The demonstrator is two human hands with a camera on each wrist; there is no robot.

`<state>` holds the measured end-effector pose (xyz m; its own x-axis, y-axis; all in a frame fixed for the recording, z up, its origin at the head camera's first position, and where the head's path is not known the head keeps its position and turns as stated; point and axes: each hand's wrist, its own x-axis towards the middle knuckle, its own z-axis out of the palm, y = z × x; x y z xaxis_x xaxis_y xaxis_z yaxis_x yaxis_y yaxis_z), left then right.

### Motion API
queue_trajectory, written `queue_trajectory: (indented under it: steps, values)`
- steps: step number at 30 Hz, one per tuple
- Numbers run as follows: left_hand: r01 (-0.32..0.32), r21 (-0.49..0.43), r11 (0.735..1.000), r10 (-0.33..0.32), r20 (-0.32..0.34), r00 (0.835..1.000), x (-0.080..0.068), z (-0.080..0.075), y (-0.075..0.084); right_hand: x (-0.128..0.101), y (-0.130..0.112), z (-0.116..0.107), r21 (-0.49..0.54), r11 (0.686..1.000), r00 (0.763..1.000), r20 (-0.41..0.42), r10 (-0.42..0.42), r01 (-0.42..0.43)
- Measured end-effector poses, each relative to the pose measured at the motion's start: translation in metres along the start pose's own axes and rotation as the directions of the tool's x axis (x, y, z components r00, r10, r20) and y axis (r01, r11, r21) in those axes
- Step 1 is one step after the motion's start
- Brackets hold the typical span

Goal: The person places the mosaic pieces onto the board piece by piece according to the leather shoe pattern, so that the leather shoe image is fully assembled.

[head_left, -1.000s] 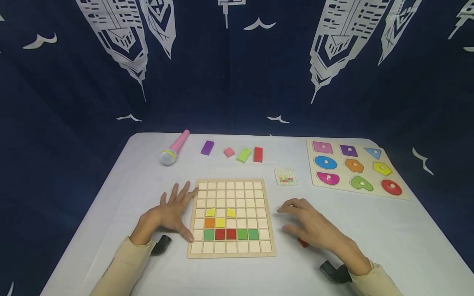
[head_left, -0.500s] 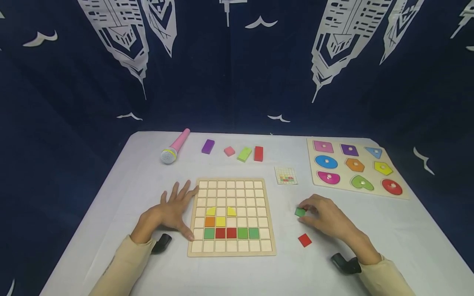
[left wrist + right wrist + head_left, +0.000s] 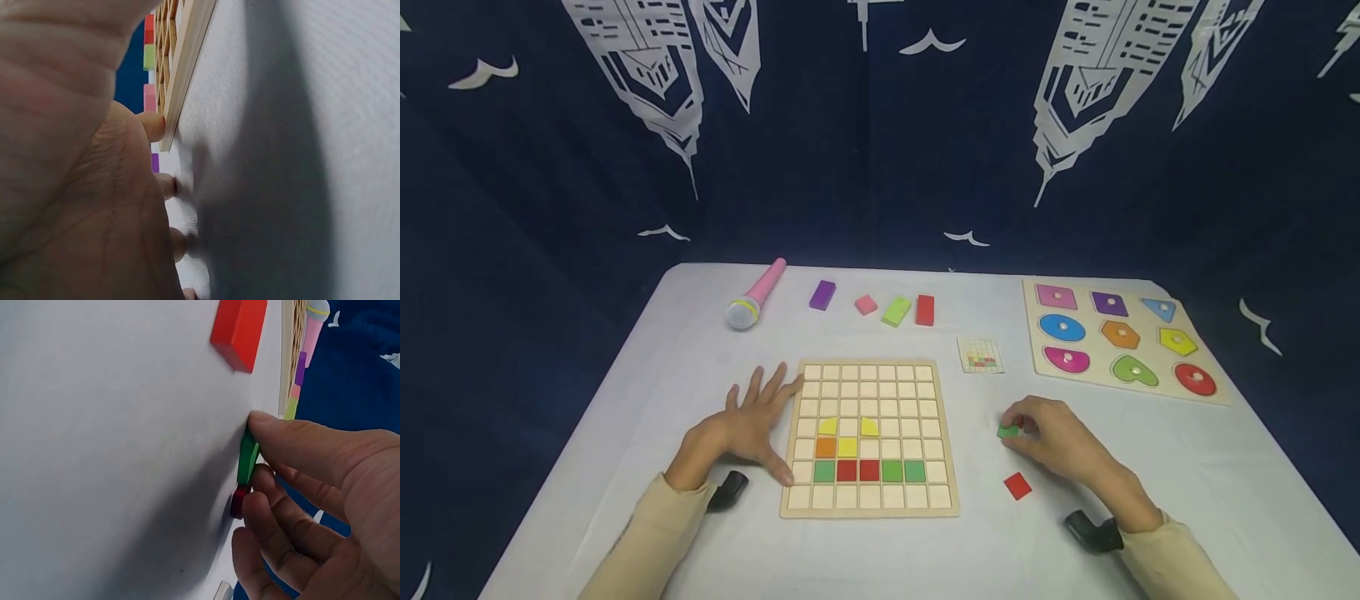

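R hand (image 3: 1060, 437) pinches flat green square tile (image 3: 1008, 431) — L hand (image 3: 747, 425) flat, fingers spread, on cloth.

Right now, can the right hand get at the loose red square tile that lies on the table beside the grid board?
Probably yes: the red tile lies bare on the table, just beside the right hand. But that hand already pinches a green tile.
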<state>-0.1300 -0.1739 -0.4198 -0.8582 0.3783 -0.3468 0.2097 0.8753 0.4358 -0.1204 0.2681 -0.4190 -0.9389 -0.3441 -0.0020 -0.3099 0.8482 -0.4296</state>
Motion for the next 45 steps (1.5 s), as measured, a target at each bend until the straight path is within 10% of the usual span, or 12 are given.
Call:
queue_trajectory:
  steps: [14,27,45]
  values:
    - [0.005,0.009,1.0,-0.005,-0.001,1.0,0.0,-0.001,-0.001,0.027,-0.057,0.005,0.091,0.988,0.985,0.109,-0.136,0.126]
    - [-0.011,-0.007,1.0,0.011,0.015,1.0,-0.002,-0.002,-0.001,0.055,-0.13,0.051,0.253,0.864,0.868,0.134,-0.478,0.436]
    - [-0.01,0.007,1.0,0.01,0.013,1.0,-0.001,-0.002,-0.001,0.058,-0.138,0.06,0.187,0.891,0.887,0.137,-0.44,0.413]
